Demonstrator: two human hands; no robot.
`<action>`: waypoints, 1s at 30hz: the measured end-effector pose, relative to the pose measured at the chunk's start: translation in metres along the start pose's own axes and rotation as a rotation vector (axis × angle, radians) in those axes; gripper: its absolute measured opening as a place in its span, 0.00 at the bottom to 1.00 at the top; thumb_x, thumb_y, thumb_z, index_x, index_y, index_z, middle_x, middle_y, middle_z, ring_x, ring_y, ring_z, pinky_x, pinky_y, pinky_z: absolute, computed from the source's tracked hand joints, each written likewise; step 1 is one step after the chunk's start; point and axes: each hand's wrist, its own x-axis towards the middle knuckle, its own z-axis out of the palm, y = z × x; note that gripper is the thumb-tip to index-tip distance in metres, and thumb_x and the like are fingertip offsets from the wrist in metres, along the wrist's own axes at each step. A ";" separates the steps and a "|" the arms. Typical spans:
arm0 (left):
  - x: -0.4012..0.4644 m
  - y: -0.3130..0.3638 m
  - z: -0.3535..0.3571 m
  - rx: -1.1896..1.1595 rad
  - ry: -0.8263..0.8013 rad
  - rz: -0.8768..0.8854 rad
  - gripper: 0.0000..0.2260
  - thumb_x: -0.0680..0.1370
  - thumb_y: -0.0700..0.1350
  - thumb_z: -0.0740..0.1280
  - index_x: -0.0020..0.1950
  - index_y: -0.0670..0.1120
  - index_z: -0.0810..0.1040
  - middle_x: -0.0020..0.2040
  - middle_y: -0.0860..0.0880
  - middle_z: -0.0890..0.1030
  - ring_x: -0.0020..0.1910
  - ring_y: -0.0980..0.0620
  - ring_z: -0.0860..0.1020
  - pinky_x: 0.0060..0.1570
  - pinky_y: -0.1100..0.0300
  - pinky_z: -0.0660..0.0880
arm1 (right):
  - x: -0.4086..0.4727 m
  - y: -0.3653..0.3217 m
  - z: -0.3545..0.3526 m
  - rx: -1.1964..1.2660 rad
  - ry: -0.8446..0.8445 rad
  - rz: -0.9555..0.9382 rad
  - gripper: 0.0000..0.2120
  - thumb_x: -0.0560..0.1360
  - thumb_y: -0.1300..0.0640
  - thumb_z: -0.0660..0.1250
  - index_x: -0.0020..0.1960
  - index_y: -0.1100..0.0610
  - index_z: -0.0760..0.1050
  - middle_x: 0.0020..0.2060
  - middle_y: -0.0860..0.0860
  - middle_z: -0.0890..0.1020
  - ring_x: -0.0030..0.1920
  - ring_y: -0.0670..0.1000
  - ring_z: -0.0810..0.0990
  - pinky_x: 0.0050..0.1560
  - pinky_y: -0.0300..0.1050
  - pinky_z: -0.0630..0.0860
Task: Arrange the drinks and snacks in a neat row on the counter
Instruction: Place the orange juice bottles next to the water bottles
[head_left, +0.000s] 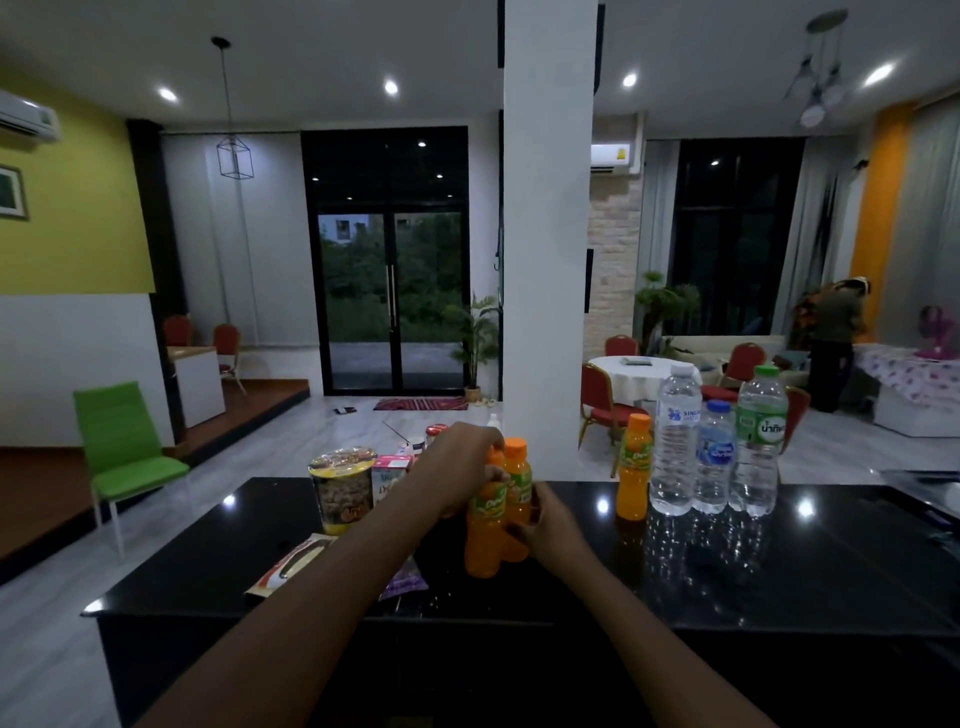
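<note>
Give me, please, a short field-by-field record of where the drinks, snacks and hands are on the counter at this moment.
surface: black counter
row at right: orange juice bottle, then three water bottles, upright, side by side
left hand: grips the nearer juice bottle
right hand: holds the farther juice bottle
unsorted at left: noodle cup, pink carton, flat snack packets
</note>
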 end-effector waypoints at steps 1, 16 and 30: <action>0.004 0.002 0.002 -0.006 0.003 0.002 0.20 0.74 0.51 0.72 0.64 0.50 0.76 0.59 0.46 0.79 0.56 0.48 0.78 0.50 0.56 0.76 | 0.000 0.003 -0.004 -0.003 0.020 -0.005 0.18 0.70 0.58 0.73 0.54 0.42 0.70 0.48 0.42 0.79 0.51 0.41 0.79 0.40 0.33 0.75; 0.070 0.075 0.047 -0.139 -0.035 0.080 0.20 0.75 0.50 0.71 0.65 0.46 0.76 0.59 0.44 0.79 0.56 0.47 0.78 0.54 0.55 0.77 | -0.003 0.054 -0.126 -0.221 0.452 0.070 0.24 0.67 0.60 0.76 0.60 0.59 0.71 0.54 0.56 0.80 0.54 0.57 0.79 0.50 0.46 0.73; 0.082 0.082 0.066 -0.246 0.008 0.143 0.18 0.73 0.50 0.73 0.62 0.48 0.78 0.56 0.47 0.81 0.52 0.51 0.79 0.49 0.58 0.78 | -0.001 0.063 -0.127 -0.213 0.482 0.149 0.29 0.65 0.58 0.79 0.60 0.60 0.69 0.57 0.55 0.74 0.59 0.56 0.74 0.52 0.45 0.73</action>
